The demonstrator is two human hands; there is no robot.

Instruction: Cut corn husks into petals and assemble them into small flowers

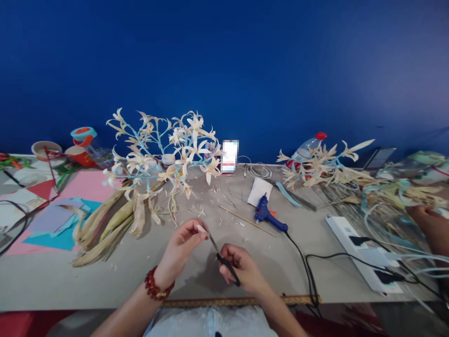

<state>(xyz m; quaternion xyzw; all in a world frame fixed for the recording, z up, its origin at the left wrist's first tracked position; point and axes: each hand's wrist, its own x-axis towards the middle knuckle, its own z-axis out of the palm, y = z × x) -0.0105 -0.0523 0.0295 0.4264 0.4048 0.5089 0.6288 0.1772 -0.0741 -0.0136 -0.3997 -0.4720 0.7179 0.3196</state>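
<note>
My left hand [180, 248], with a red bead bracelet at its wrist, pinches a small whitish piece [201, 229], perhaps a strip of dried husk, between thumb and fingertips. My right hand [242, 269] is wrapped around the black handles of a pair of scissors [227, 267]. Their blades point up and left, with the tips beside the whitish piece; I cannot tell whether they touch it. Small pale scraps [198, 210] are scattered on the grey table [140, 285] beyond my hands. A thin wooden stick [249, 221] lies just past the scissors.
A blue glue gun [268, 214] rests by a white pad [259, 191]. Husk flowers on blue stems [157, 135] stand back left, near dried husks [105, 229] and coloured paper [49, 238]. At right are a power strip [361, 257], cables and another person's hand [430, 224].
</note>
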